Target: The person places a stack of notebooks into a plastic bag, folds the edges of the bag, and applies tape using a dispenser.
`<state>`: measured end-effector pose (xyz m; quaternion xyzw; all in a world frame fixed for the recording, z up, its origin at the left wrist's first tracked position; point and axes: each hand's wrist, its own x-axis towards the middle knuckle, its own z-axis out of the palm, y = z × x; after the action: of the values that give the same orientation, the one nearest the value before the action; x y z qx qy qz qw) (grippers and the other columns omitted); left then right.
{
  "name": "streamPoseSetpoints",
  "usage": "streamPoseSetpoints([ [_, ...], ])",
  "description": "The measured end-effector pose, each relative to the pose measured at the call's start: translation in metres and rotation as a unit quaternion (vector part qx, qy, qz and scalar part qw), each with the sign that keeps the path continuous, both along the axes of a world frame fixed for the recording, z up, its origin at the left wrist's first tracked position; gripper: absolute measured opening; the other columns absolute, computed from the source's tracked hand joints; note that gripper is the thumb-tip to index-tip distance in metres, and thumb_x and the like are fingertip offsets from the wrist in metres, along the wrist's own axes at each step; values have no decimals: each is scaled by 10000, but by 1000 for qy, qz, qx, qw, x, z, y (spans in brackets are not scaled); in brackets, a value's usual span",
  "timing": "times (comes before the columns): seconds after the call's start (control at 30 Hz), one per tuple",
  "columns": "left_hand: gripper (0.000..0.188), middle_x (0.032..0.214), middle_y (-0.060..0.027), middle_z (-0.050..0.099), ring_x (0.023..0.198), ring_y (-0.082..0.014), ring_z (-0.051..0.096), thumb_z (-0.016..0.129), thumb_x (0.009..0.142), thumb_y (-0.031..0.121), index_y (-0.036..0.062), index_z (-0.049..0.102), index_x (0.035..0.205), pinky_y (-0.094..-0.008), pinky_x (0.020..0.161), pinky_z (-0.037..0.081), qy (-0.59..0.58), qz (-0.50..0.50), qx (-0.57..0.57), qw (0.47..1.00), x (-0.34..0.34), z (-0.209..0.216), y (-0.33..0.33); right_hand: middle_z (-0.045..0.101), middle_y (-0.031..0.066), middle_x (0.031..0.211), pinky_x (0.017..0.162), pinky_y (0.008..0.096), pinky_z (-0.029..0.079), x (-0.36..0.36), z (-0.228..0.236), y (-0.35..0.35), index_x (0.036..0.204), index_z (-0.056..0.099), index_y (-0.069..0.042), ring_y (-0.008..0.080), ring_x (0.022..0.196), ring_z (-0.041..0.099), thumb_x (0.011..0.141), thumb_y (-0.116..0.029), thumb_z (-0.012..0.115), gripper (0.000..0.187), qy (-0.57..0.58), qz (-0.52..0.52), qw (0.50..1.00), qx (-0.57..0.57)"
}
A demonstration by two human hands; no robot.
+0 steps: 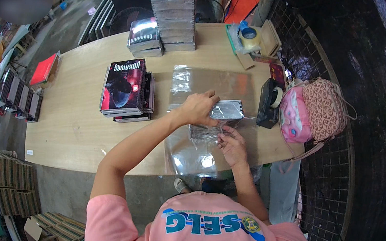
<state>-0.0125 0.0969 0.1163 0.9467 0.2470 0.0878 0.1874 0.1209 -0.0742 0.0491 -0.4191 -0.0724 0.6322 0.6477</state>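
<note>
A bundle of spiral-bound notebooks in clear plastic lies near the table's right front part. My left hand grips it from the left, its fingers along the far side and the thumb at the near side. On the bundle's near side, my right hand has its fingers bent around a gathered fold of the clear plastic wrap. Beneath the bundle are flat clear plastic sheets, shiny and reaching to the front edge. The notebook covers are largely hidden by my left hand and the glare.
Left of my hands is a pile of dark-covered notebooks. Tall wrapped stacks stand at the back. A black tape dispenser, tape rolls and a pink bag line the right side, beside a metal mesh.
</note>
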Motion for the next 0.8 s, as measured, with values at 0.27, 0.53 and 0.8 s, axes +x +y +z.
streamPoseSetpoints([
  [0.27, 650, 1056, -181, 592, 915, -390, 648, 767, 639, 436, 18, 611, 1112, -474, 775, 541, -5, -2, 0, 1000, 0, 1, -1, 593, 4, 729, 596, 274, 422, 1, -16, 1, 950, 644, -25, 120, 639, 546, 842, -20, 689, 117, -102, 41, 994, -14],
  [0.53, 667, 1060, -170, 592, 947, -377, 640, 781, 633, 451, 23, 617, 1118, -467, 779, 540, -16, -2, 1, 1000, -3, 1, -4, 532, -25, 679, 567, 240, 384, 18, -26, 0, 859, 610, -50, 90, 604, 477, 889, -74, 657, 60, 144, 181, 973, 18],
  [0.8, 680, 1036, -163, 594, 927, -380, 636, 762, 641, 456, 39, 607, 1154, -463, 783, 534, 3, 2, 8, 1000, -1, -4, 2, 569, -17, 734, 514, 222, 367, -2, -55, 7, 842, 596, -90, 68, 616, 517, 949, -153, 636, 131, -151, 32, 982, 105],
])
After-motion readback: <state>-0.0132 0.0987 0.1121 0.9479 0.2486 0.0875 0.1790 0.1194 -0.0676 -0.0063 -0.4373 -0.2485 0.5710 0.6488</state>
